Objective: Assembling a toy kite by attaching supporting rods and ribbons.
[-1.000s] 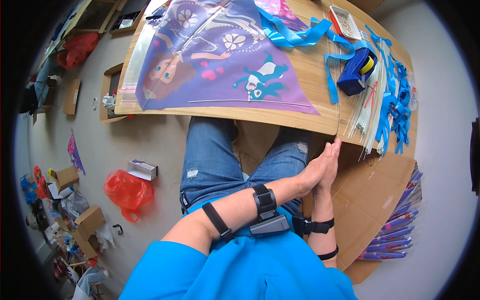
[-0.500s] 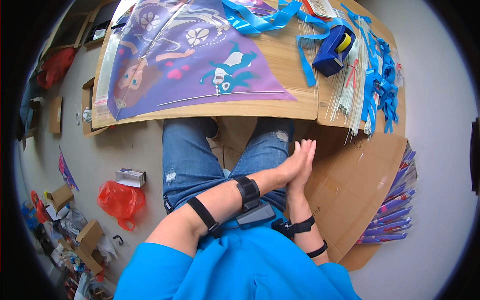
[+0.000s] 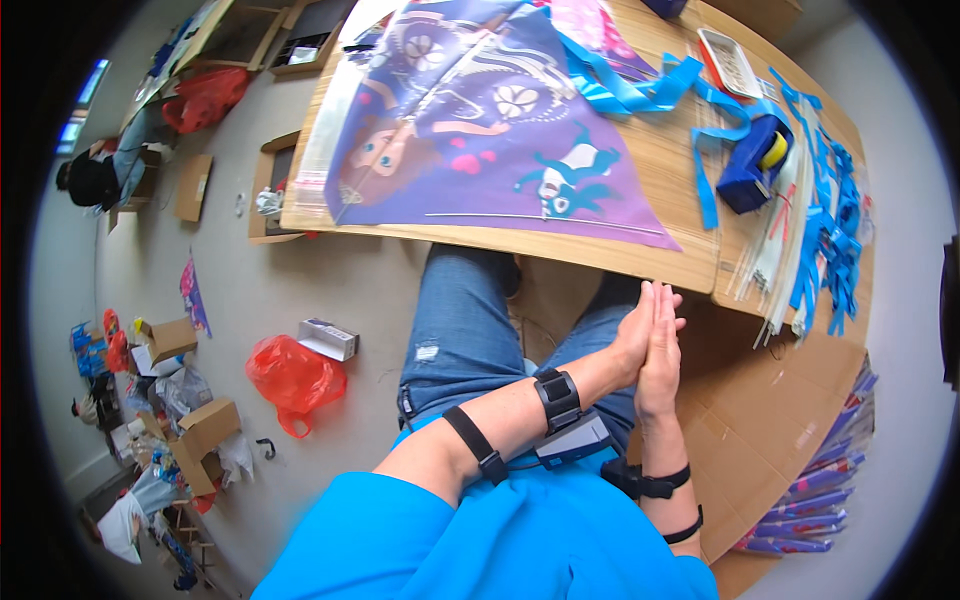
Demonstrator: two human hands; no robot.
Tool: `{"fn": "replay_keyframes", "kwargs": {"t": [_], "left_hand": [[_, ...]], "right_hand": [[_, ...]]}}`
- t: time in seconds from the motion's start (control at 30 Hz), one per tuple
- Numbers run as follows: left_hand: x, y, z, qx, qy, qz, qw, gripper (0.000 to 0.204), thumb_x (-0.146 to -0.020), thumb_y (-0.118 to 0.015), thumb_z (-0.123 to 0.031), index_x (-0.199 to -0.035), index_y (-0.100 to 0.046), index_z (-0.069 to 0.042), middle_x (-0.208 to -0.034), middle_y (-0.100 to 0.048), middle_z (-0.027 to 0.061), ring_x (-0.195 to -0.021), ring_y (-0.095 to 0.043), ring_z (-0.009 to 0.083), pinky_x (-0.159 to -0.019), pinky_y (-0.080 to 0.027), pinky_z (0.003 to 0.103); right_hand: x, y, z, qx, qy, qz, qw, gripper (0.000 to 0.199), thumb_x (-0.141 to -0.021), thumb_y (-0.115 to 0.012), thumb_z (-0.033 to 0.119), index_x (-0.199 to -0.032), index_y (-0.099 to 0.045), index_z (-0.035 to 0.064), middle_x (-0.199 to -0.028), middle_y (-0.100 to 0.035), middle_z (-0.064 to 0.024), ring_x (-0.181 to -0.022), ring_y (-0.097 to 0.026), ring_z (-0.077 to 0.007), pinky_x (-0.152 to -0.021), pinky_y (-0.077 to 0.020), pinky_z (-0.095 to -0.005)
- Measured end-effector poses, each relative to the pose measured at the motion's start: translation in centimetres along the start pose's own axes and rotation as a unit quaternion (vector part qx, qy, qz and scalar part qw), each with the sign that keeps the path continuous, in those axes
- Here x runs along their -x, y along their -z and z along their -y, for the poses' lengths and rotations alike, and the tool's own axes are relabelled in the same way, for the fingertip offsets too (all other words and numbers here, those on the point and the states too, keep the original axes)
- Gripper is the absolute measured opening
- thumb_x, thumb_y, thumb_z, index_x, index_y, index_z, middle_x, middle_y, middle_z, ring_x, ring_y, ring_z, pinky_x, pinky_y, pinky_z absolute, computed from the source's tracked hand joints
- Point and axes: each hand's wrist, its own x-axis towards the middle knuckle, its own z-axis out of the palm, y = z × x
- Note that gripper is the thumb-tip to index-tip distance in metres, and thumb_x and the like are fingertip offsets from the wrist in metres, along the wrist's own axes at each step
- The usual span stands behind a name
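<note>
My left hand (image 3: 630,340) and my right hand (image 3: 660,365) are pressed palm to palm in front of the table's near edge, fingers stretched out and pointing away from me. Nothing shows between them. On the wooden table (image 3: 685,262) beyond lies a purple printed sheet (image 3: 500,165) with cartoon figures, shaped like a kite sail. A thin white rod (image 3: 520,219) rests along its near edge. To the right stands a blue tape dispenser (image 3: 745,170) with yellow tape, beside a bundle of thin white rods (image 3: 775,250).
Blue ribbons (image 3: 640,95) trail across the table, with more ribbons (image 3: 835,225) at its right. A shallow tray (image 3: 730,65) sits farther back. Cardboard (image 3: 760,400) and packed purple pieces (image 3: 810,500) are at my right. A red plastic bag (image 3: 295,380) lies on the left floor.
The view has swung left, so the table and floor things appear farther right. My hands stay pressed together, now nearer the table's edge.
</note>
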Motion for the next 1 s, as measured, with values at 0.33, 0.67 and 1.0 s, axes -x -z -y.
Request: {"fn": "replay_keyframes", "kwargs": {"t": [0.33, 0.67, 1.0], "left_hand": [[2.2, -1.1, -2.9, -0.112, -0.048, 0.043, 0.992, 0.080, -0.098, -0.019, -0.060, -0.147, -0.023, 0.003, -0.154, -0.024, 0.0155, -0.144, -0.019, 0.0251, -0.116, -0.015, 0.031], [3.6, 5.1, -4.8, -0.151, -0.055, 0.023, 0.987, 0.043, -0.098, -0.053, -0.016, -0.135, -0.043, 0.002, -0.117, -0.060, 0.0186, -0.098, -0.065, 0.0226, -0.084, -0.056, 0.032], [3.7, 10.3, -11.9, -0.726, -0.379, -0.020, 0.573, 0.027, -0.080, -0.069, -0.006, -0.106, -0.066, -0.008, -0.093, -0.066, 0.0100, -0.091, -0.060, 0.0273, -0.078, -0.048, 0.037]], "right_hand": [[-1.8, 1.2, -3.1, 0.106, 0.082, 0.025, 0.991, 0.068, -0.102, -0.021, 0.048, -0.150, -0.012, -0.0003, -0.158, -0.007, -0.0188, -0.146, -0.008, -0.0304, -0.117, -0.0095, -0.0387], [-6.2, 1.6, -3.2, 0.143, 0.120, -0.099, 0.977, 0.044, -0.103, -0.033, 0.034, -0.119, -0.058, 0.0012, -0.127, -0.056, -0.0186, -0.124, -0.048, -0.0337, -0.104, -0.0349, -0.0413], [-15.3, 3.1, -3.5, 0.231, 0.108, 0.003, 0.967, 0.009, -0.080, -0.062, -0.002, -0.089, -0.062, 0.0004, -0.087, -0.058, -0.0134, -0.077, -0.060, -0.0291, -0.067, -0.0479, -0.0367]]}}
